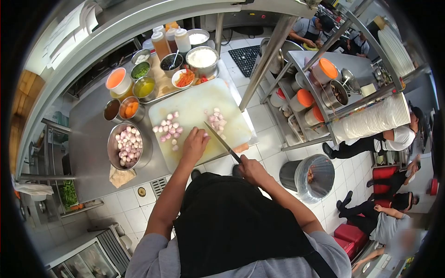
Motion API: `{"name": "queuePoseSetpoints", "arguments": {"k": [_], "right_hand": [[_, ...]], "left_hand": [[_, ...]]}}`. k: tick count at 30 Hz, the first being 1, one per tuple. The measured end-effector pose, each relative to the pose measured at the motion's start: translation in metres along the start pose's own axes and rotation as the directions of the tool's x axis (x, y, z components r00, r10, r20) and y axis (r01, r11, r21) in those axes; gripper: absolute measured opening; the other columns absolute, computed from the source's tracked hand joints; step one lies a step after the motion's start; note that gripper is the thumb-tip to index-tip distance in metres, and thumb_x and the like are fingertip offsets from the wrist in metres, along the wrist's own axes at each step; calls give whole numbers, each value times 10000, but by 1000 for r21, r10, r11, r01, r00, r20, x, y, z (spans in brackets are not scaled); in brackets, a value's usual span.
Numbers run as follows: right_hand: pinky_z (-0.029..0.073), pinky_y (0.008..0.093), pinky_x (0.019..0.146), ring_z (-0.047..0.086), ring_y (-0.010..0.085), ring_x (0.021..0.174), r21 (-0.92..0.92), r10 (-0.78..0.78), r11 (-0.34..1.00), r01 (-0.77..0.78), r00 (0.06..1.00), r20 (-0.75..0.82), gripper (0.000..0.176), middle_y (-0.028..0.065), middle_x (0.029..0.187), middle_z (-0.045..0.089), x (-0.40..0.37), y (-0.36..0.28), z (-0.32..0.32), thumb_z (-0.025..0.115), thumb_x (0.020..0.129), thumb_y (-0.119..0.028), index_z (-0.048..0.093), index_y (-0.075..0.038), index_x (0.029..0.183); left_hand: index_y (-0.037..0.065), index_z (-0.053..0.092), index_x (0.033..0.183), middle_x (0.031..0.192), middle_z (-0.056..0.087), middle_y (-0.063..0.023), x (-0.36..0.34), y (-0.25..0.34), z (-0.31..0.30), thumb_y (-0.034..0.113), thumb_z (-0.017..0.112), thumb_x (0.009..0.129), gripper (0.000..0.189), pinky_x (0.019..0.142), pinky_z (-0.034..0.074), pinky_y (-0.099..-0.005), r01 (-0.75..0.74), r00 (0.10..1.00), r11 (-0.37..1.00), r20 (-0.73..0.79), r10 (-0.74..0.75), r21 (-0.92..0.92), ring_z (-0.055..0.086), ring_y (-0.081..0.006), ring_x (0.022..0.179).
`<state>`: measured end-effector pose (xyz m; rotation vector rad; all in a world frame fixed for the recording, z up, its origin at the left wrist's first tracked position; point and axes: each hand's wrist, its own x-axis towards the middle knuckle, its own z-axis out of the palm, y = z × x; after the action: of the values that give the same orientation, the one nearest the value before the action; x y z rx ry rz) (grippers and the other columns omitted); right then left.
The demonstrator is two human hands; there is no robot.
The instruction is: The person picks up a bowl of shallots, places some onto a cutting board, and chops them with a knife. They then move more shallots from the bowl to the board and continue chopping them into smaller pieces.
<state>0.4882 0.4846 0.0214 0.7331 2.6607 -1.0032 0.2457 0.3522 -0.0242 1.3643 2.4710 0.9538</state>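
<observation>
The left hand lies knuckles-up on the white cutting board, fingers curled narrow over a shallot and pinning it down; only a pink edge of it peeks out at the fingertips. Just beside those fingertips runs the knife. The right hand is closed around its handle at the board's near edge, and the blade slants up and away across the board towards the left hand.

To the left of the hands a loose scatter of peeled whole shallots sits on the board, and beyond the blade there's a smaller heap of cut pieces. Off the board's left edge, on the steel counter, stands a metal bowl filled with more peeled shallots, with a crumpled bit of paper just in front of it.

Further back is a cluster of small tubs of sauces and chopped vegetables, one of them an orange sauce tub, then squeeze bottles and a steel pot heaped with something white. On the floor to the right, a lined bin stands near a rack carrying a stack of white plates, and other people are bent at work past that
</observation>
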Motion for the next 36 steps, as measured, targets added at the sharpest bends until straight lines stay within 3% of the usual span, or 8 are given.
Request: {"name": "queuePoseSetpoints", "arguments": {"k": [1, 3, 6, 9, 15, 18, 24, 36], "right_hand": [[504, 597, 751, 646, 499, 817, -1, -1, 1000, 1, 1000, -1, 236, 300, 817, 665, 0, -1, -1, 521, 965, -188, 492, 24, 1064], [507, 592, 749, 645, 498, 804, 1, -9, 1000, 9, 1000, -8, 244, 294, 811, 663, 0, -3, -1, 517, 966, -193, 489, 23, 1076], [517, 588, 723, 652, 485, 780, -13, -14, 1000, 13, 1000, -21, 245, 283, 809, 662, 0, -1, 5, 514, 967, -195, 486, 17, 1086], [528, 580, 691, 658, 472, 759, -99, -42, 994, 37, 998, -51, 239, 273, 808, 659, 0, 1, 12, 514, 968, -193, 482, 7, 1094], [542, 563, 669, 655, 463, 723, -151, -77, 987, 64, 994, -82, 240, 268, 776, 634, -2, 2, 11, 531, 948, -177, 482, -2, 1105], [527, 577, 704, 655, 479, 780, -147, -30, 989, 23, 999, -42, 256, 282, 820, 652, -2, -2, 7, 559, 956, -201, 475, 5, 1083], [534, 567, 705, 662, 465, 777, -224, -19, 975, 18, 1000, -5, 241, 270, 839, 652, -11, -20, -17, 555, 954, -191, 472, -6, 1085], [534, 585, 710, 659, 492, 761, -197, -39, 980, 40, 999, 10, 234, 297, 824, 664, 1, -9, -12, 497, 902, -114, 488, 10, 1100]], "left_hand": [[21, 640, 1157, 1063, 580, -150, -1, 4, 3, 103, 680, 912, 261, 815, 514, -427, -1, 1000, 1000, -2, 1, 1, 616, -344, 942], [19, 632, 1119, 1039, 568, -155, -3, 12, 6, 119, 657, 933, 212, 768, 513, -441, 40, 974, 999, -223, -39, 2, 621, -354, 877], [10, 626, 1101, 1028, 562, -157, -4, 13, 2, 77, 630, 940, 174, 744, 510, -426, -68, 968, 987, -247, 30, -147, 622, -342, 863], [-4, 620, 1090, 1027, 561, -157, -6, 4, 3, 31, 601, 939, 156, 720, 509, -398, -51, 988, 978, -156, 19, -203, 627, -328, 828], [-30, 625, 1025, 996, 561, -153, 0, -1, 3, -9, 589, 935, 99, 678, 515, -367, -149, 972, 962, -215, 99, -228, 631, -301, 781], [-34, 625, 995, 980, 560, -156, 0, 2, 3, -12, 593, 935, 71, 662, 519, -362, -91, 981, 950, -189, 35, -297, 629, -298, 777], [-32, 621, 987, 962, 563, -155, 0, 4, 7, -1, 586, 942, 65, 657, 520, -366, -73, 978, 967, -208, 21, -244, 630, -300, 765], [-16, 620, 973, 960, 578, -147, -4, 7, 8, 1, 582, 936, 56, 650, 505, -377, -97, 962, 967, -272, 30, -237, 625, -319, 760]]}}
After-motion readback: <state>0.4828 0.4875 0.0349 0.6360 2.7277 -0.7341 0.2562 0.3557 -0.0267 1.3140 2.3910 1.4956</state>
